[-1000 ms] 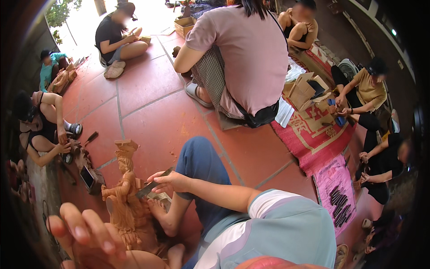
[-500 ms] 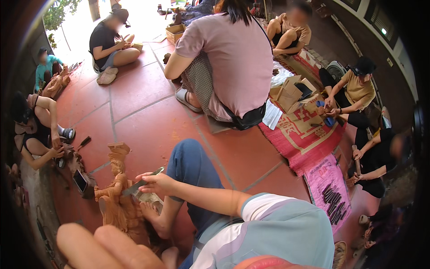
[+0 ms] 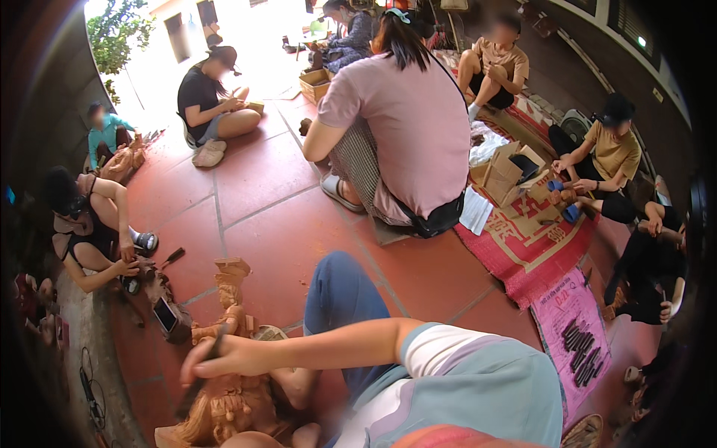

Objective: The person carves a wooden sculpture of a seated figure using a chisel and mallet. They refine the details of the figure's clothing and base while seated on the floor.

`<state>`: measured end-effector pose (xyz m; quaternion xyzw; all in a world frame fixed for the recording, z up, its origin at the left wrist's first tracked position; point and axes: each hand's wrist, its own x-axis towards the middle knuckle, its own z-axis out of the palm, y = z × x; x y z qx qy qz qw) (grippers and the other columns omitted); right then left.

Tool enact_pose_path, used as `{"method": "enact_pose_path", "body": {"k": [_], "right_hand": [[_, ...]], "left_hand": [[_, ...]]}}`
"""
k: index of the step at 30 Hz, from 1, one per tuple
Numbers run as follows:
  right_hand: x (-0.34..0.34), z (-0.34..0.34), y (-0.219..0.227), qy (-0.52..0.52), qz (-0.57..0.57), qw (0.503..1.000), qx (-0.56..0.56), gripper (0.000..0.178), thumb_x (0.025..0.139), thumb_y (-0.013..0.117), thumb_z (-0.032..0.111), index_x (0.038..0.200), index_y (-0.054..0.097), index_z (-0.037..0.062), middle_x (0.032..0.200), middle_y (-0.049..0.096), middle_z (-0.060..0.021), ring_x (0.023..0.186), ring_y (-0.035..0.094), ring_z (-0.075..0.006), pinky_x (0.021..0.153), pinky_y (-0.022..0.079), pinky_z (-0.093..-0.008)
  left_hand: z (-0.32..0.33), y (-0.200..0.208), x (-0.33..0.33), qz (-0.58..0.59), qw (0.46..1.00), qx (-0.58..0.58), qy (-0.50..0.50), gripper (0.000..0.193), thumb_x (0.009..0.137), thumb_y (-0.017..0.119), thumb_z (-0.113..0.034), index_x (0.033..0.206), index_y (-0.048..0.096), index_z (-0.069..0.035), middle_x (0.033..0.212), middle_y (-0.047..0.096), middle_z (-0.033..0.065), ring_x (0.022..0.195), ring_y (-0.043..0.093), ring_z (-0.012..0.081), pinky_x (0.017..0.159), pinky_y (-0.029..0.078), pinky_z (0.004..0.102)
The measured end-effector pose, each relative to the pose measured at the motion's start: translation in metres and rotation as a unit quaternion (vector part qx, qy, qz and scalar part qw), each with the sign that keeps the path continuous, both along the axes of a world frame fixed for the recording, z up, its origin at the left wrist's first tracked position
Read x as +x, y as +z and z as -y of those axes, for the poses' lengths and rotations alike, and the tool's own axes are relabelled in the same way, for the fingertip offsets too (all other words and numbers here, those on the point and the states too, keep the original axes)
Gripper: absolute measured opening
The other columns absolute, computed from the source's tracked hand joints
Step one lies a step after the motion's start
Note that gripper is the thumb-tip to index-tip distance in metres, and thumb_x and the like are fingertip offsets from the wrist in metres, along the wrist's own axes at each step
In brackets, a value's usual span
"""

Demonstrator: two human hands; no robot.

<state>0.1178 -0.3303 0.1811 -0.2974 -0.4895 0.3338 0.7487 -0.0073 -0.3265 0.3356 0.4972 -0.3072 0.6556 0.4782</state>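
My right hand reaches in from the right, closed around a dark, flat metal carving chisel whose lower end points down. It hovers in front of a reddish-brown wooden figure, hiding part of its middle. The carved statue has a tall block on its head and folded drapery below, and it stands on the floor beside my bare foot. A rounded patch of skin shows at the lower edge by the statue's base; it may be my left hand, but no fingers can be made out.
A phone leans left of the statue, near a loose tool. A person in a pink shirt squats ahead. On the right, dark chisels lie on a pink cloth beside a red mat. Several people sit around on the tiles.
My right hand has moved left and down with the chisel, which now points steeply downward. The large skin shape at lower left has mostly left the picture. The whole view has shifted.
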Motion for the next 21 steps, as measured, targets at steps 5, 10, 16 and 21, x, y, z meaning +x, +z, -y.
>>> {"method": "enact_pose_path", "body": {"k": [5,10,16,21], "right_hand": [[0.011,0.048,-0.117,-0.078,-0.244,0.94,-0.226,0.028,0.095,0.055,0.024,0.111,0.06,0.0013,0.11,0.06,-0.0086,0.085,0.065,-0.0171,0.075,0.057,-0.0283],[0.013,0.064,-0.14,-0.05,-0.308,0.924,-0.22,0.031,0.094,0.056,0.025,0.115,0.056,0.0015,0.11,0.06,-0.0094,0.084,0.065,-0.0177,0.075,0.056,-0.03],[0.048,0.071,-0.147,-0.124,-0.373,0.9,-0.188,0.029,0.096,0.052,0.022,0.115,0.056,0.0012,0.109,0.06,-0.0101,0.088,0.064,-0.0184,0.081,0.056,-0.032],[0.066,0.075,-0.171,-0.116,-0.451,0.874,-0.139,0.026,0.098,0.047,0.019,0.115,0.056,0.002,0.104,0.059,-0.0094,0.091,0.064,-0.019,0.081,0.056,-0.0329]], "left_hand": [[0.012,-0.043,-0.008,-0.251,0.896,-0.054,-0.362,0.029,0.08,0.062,-0.037,0.092,0.05,-0.014,0.087,0.042,-0.0005,0.072,0.044,0.0146,0.064,0.036,0.0265],[0.024,-0.056,-0.032,-0.319,0.847,-0.126,-0.406,0.038,0.078,0.065,-0.042,0.096,0.05,-0.012,0.095,0.042,0.0028,0.076,0.045,0.0194,0.066,0.038,0.0296],[0.023,-0.065,-0.053,-0.418,0.779,-0.266,-0.385,0.048,0.076,0.067,-0.047,0.102,0.051,-0.01,0.106,0.041,0.0068,0.082,0.046,0.0251,0.07,0.041,0.0333],[0.003,-0.057,-0.001,-0.339,0.714,0.092,-0.606,0.075,0.078,0.074,-0.025,0.143,0.035,-0.022,0.148,0.022,0.017,0.116,0.044,0.0361,0.085,0.048,0.0366]]}}
